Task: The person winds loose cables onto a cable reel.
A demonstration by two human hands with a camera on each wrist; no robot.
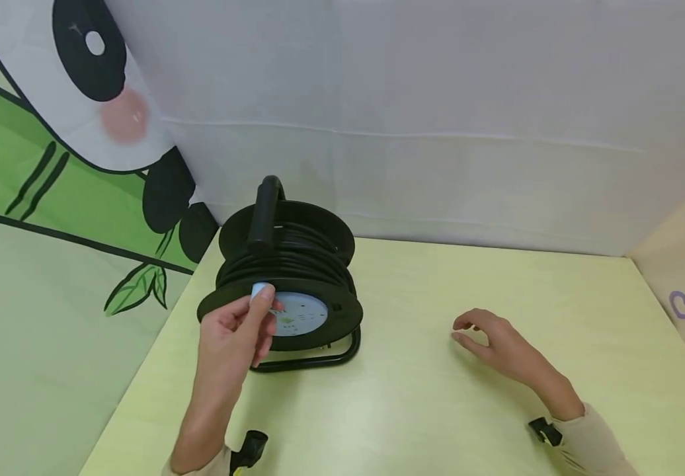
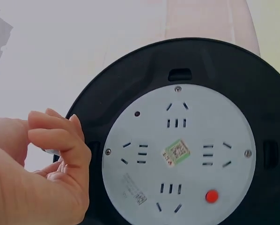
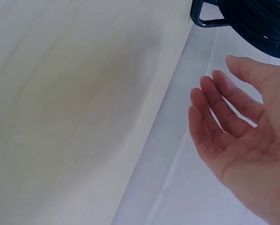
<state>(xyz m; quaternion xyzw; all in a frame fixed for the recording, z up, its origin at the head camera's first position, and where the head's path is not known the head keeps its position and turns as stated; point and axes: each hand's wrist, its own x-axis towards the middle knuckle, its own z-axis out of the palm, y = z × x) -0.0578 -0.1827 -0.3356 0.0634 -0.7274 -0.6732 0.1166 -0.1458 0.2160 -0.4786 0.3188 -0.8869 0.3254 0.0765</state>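
A black cable reel (image 1: 324, 287) stands on its tube frame at the table's left, black cable wound round its drum. Its pale round socket panel (image 2: 177, 136) carries several slot outlets, a red button (image 2: 211, 196) and a small sticker (image 2: 176, 153). Between thumb and fingers, my left hand (image 1: 235, 327) pinches a small pale-blue piece (image 1: 261, 288) in front of the reel's left rim; its kind is mostly hidden by the fingers. Well to the right, my right hand (image 1: 497, 340) hovers over the table with loosely bent fingers and holds nothing.
The pale yellow table (image 1: 414, 396) meets a white cloth backdrop (image 1: 438, 165) at the back. A printed cartoon panel (image 1: 80, 218) borders it on the left. The reel's black carrying handle (image 1: 264, 215) sticks up above the drum.
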